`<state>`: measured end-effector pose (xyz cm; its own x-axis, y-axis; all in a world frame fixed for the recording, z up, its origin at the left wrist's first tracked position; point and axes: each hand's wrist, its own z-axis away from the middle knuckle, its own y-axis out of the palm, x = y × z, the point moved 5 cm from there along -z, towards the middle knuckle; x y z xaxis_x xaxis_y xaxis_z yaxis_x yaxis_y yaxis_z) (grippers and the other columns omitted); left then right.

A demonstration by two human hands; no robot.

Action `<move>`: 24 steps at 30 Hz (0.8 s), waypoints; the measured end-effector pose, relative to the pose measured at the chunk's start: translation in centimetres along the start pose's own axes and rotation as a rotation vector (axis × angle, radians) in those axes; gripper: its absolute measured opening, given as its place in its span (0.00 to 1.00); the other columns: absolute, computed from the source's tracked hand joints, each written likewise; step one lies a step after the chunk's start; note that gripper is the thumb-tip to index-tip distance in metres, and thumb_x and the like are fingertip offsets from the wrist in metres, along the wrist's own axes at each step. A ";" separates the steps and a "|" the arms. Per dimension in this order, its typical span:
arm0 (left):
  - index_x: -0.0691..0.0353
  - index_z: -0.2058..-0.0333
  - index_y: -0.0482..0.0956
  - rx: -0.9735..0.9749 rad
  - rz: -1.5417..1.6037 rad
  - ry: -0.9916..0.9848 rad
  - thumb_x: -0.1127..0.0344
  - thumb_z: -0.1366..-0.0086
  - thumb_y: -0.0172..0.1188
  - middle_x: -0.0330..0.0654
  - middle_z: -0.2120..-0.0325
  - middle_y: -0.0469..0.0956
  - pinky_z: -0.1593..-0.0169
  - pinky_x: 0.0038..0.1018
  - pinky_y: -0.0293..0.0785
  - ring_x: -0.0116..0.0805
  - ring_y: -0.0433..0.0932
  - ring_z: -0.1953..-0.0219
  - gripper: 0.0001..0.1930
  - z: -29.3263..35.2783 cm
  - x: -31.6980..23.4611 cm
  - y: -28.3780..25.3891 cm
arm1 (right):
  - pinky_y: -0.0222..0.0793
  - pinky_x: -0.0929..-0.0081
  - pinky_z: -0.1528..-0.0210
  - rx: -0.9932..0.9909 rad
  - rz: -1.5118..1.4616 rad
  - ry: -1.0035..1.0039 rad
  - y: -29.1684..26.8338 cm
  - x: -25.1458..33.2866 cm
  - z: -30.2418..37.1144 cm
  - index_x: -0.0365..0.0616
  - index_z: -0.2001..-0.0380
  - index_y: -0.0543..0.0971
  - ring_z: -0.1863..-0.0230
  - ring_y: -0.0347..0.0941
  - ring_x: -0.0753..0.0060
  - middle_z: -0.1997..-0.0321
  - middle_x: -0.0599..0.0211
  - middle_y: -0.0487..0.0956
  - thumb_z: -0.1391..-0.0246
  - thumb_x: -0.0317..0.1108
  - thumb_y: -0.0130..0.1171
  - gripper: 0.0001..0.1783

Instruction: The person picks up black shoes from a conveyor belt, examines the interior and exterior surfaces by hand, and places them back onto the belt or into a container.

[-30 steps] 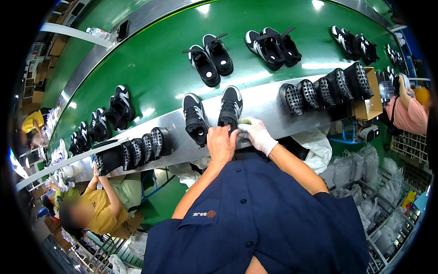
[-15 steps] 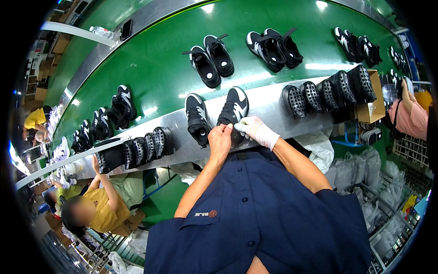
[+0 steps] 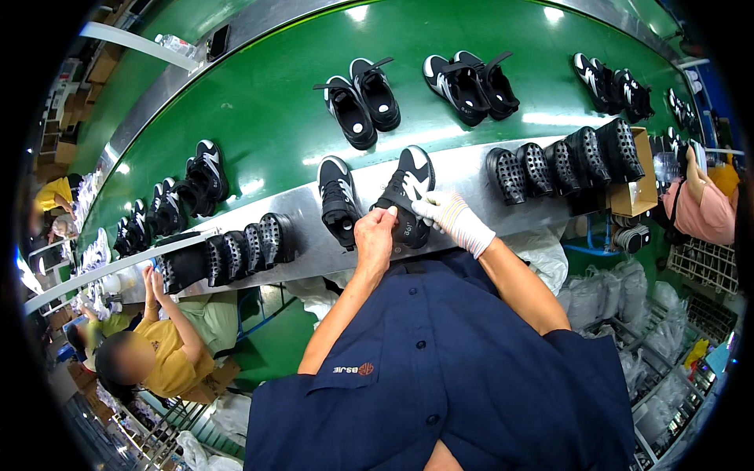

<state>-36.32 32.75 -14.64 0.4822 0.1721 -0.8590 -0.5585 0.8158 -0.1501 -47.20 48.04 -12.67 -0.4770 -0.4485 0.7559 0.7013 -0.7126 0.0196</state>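
A black sneaker [image 3: 409, 182] with white and grey trim stands on the metal ledge in front of me, its toe pointing away and slightly right. My bare left hand [image 3: 375, 238] pinches the collar or strap at its left side, thumb and fingers closed. The white-gloved right hand [image 3: 457, 223] has its fingers closed against the right side of the shoe near the heel; exactly what they grip is partly hidden. Just left of it stands the matching sneaker [image 3: 338, 200], which neither hand holds.
Pairs of black sneakers [image 3: 363, 106] rest on the green belt [image 3: 283, 102] beyond the metal ledge [image 3: 463, 180]. Black perforated shoe forms [image 3: 506, 176] line the ledge at right, and similar forms [image 3: 275, 239] at left. A cardboard box [image 3: 635, 188] stands far right. Co-workers sit at both sides.
The held sneaker has turned, its toe swinging right and its heel side coming into view. My right hand has shifted slightly right and up. The co-worker at left now has both hands raised.
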 end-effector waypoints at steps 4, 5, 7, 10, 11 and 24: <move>0.70 0.73 0.83 -0.025 0.021 -0.010 0.62 0.32 0.64 0.33 0.83 0.71 0.74 0.26 0.58 0.21 0.63 0.79 0.15 0.5 -0.2 0.1 | 0.63 0.73 0.76 -0.036 0.053 0.012 0.3 -0.7 0.4 0.42 0.73 0.82 0.80 0.66 0.80 0.80 0.72 0.76 0.36 0.44 0.62 0.18; 0.70 0.73 0.83 -0.028 0.023 -0.005 0.62 0.32 0.65 0.33 0.82 0.71 0.74 0.26 0.58 0.21 0.64 0.79 0.15 0.6 0.0 0.2 | 0.63 0.73 0.76 -0.036 0.066 -0.001 0.3 -0.9 0.4 0.42 0.73 0.82 0.80 0.66 0.80 0.80 0.72 0.76 0.36 0.44 0.62 0.17; 0.70 0.73 0.83 -0.040 0.018 0.000 0.62 0.32 0.65 0.33 0.82 0.71 0.74 0.26 0.59 0.22 0.64 0.79 0.15 0.6 -0.1 0.2 | 0.65 0.72 0.74 -0.036 0.083 0.011 0.5 -1.0 0.3 0.41 0.73 0.82 0.79 0.67 0.79 0.79 0.71 0.77 0.36 0.44 0.62 0.18; 0.70 0.72 0.83 -0.055 -0.008 -0.005 0.62 0.32 0.65 0.34 0.82 0.72 0.74 0.26 0.60 0.22 0.65 0.79 0.15 0.9 -0.5 0.2 | 0.67 0.70 0.71 -0.047 0.101 -0.029 0.5 -1.3 0.3 0.39 0.72 0.82 0.77 0.70 0.76 0.79 0.68 0.78 0.36 0.43 0.61 0.18; 0.70 0.72 0.83 -0.052 -0.016 -0.010 0.62 0.32 0.65 0.34 0.82 0.72 0.74 0.26 0.61 0.21 0.65 0.78 0.15 1.0 -0.6 0.3 | 0.68 0.69 0.70 -0.052 0.105 -0.052 0.6 -1.6 0.2 0.38 0.72 0.82 0.76 0.71 0.75 0.79 0.67 0.78 0.36 0.43 0.61 0.18; 0.66 0.66 0.82 -0.044 -0.679 0.669 0.71 0.40 0.68 0.49 0.72 0.80 0.57 0.42 0.76 0.52 0.79 0.64 0.07 3.8 -4.2 0.8 | 0.75 0.51 0.49 -0.416 0.540 -0.059 -0.3 -5.6 0.3 0.36 0.57 0.81 0.52 0.81 0.40 0.58 0.40 0.83 0.43 0.50 0.67 0.25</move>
<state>-36.28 34.78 -9.31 0.2344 -0.6932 -0.6816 -0.3326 0.6016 -0.7263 -44.57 50.98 -16.69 -0.0797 -0.7777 0.6235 0.5648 -0.5506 -0.6146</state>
